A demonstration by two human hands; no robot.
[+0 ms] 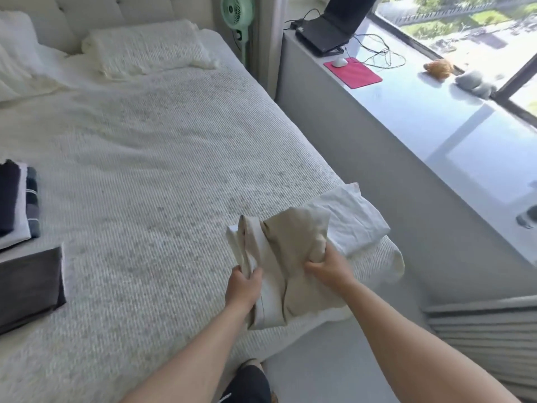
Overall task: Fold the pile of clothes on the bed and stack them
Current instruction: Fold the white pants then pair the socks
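Observation:
Both my hands hold a beige garment [286, 257] above the near right corner of the bed [151, 158]. My left hand [242, 287] grips its left edge, where a white lining shows. My right hand [328, 269] grips a bunched fold on its right side. Behind it a white garment [351, 219] lies flat on the bed corner. At the bed's left edge sits a stack of folded clothes [17, 202], dark navy on top of white and grey. A folded dark grey piece [29, 286] lies in front of that stack.
Pillows [145, 49] lie at the head of the bed. A green fan [236, 13] stands behind it. A white ledge [436, 112] on the right carries a laptop [334, 27], a mouse on a pink pad [353, 72], cables and small toys by the window.

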